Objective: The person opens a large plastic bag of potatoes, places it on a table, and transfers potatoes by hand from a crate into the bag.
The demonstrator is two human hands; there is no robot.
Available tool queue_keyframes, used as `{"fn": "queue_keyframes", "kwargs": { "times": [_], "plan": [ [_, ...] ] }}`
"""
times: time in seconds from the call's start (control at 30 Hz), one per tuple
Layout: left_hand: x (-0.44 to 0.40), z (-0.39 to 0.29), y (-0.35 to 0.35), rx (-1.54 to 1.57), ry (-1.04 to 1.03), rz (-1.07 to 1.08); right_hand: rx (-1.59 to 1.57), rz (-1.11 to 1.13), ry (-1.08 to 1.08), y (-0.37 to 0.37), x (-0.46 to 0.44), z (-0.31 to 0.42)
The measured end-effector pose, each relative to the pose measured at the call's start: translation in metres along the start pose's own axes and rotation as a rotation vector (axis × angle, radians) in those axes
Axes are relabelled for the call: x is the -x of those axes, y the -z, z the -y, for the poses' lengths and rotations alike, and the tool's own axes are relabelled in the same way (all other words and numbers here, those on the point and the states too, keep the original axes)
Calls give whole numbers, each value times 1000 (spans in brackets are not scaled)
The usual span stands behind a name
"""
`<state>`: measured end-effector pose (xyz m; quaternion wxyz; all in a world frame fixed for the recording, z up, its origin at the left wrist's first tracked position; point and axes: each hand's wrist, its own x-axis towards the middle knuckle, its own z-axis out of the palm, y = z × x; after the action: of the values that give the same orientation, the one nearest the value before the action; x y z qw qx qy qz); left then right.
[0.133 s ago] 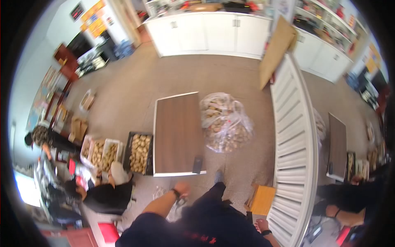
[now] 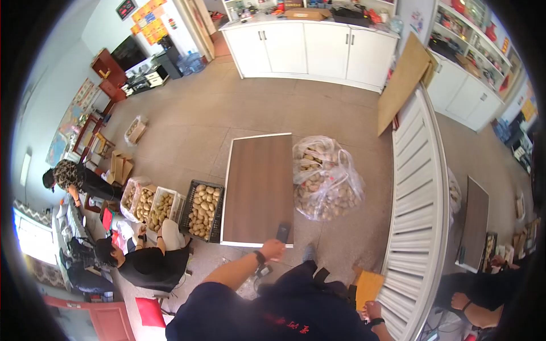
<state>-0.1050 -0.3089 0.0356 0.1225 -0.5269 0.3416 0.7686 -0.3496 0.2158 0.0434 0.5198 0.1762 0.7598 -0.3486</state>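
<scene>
My left hand (image 2: 273,250), with a dark band at its wrist, is over the near edge of a brown board with a white rim (image 2: 259,193). Just beyond its fingers a small black device (image 2: 282,231) lies on the board's near right corner. The fingers are too small and unclear to tell whether they are spread or curled. Low on the right, beside an orange-brown panel (image 2: 368,288), my right hand (image 2: 372,310) is held with its fingers curled in, and no object shows in it. A dark band is round that wrist too.
Clear plastic bags of potatoes (image 2: 327,184) stand right of the board. On its left are a black crate of potatoes (image 2: 203,210) and lighter boxes (image 2: 163,210). One person sits by them (image 2: 153,267), another bends behind (image 2: 85,179). A white slatted panel (image 2: 418,199) stands at right.
My left hand has moved right and up to the board's near edge, close to the black device. The whole view has shifted, with the room now lower and further right.
</scene>
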Motion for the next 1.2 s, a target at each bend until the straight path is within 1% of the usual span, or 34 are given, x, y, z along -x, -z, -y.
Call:
{"fn": "queue_keyframes", "kwargs": {
  "times": [0.03,0.07,0.13,0.17,0.23,0.27,0.3,0.33,0.37,0.4,0.47,0.5,0.53,0.57,0.6,0.63,0.7,0.73,0.77,0.83,0.87,0.9,0.93,0.97,1.0,1.03,1.07,1.1,1.13,1.2],
  "plan": [
    [5,-69,-7,-185,-146,-100,33,-62,107,-19,-36,44],
    [-1,-133,-6,-187,-210,-120,24,-44,171,-36,-64,97],
    [2,-158,-14,-383,-290,-35,-20,-29,272,-28,-66,144],
    [4,-164,-16,-350,-299,-54,14,-15,285,-28,-66,171],
    [10,-174,-18,-384,-463,120,231,5,332,-31,-69,217],
    [-19,-160,-7,-102,-396,235,321,23,369,-34,-65,242],
    [-16,-165,-12,-72,-409,205,355,49,382,-36,-73,262],
    [-12,-164,-19,-456,-687,112,347,103,411,-35,-78,278],
    [-6,-166,-33,-648,-816,43,342,159,442,-33,-86,296],
    [3,-169,-48,-834,-943,-55,420,138,465,-34,-105,315],
    [15,-172,-81,-404,-473,-263,460,202,484,-27,-143,347],
    [5,-161,-92,-373,-465,-304,475,229,474,-21,-154,363],
    [-4,-157,-102,-165,-415,-348,521,287,395,-15,-166,388],
    [-11,-152,-107,34,-367,-386,567,320,381,-11,-189,403],
    [-13,-146,-118,177,-324,-427,679,340,431,0,-227,411],
    [-17,-134,-128,208,-325,-447,854,358,549,12,-276,416],
    [-29,-114,-136,415,-268,-403,1261,403,885,36,-385,424],
    [-23,-115,-147,419,-240,-439,1157,402,828,39,-376,449],
    [-23,-112,-154,439,-228,-450,1122,413,821,43,-377,461],
    [-28,-105,-168,424,-260,-466,1050,437,806,48,-378,484],
    [-30,-104,-172,435,-249,-462,1113,385,716,40,-360,504],
    [-34,-101,-174,352,-318,-477,1292,331,905,29,-340,516],
    [-36,-103,-182,359,-309,-468,1462,237,1101,18,-323,528],
    [-33,-110,-187,403,-261,-471,1735,129,1567,17,-309,524],
    [-33,-117,-191,436,-220,-463,1774,139,1549,12,-302,526],
    [-31,-125,-194,451,-192,-450,1914,236,1276,-2,-273,536],
    [-30,-130,-198,488,-228,-460,1854,233,1502,0,-274,530],
    [-41,-131,-192,559,-177,-396,1714,285,1557,-3,-257,533],
    [-48,-136,-188,596,-135,-355,1244,382,781,-14,-227,539],
    [-58,-149,-185,550,-77,-339,903,356,741,-18,-221,528]
  ]
}}
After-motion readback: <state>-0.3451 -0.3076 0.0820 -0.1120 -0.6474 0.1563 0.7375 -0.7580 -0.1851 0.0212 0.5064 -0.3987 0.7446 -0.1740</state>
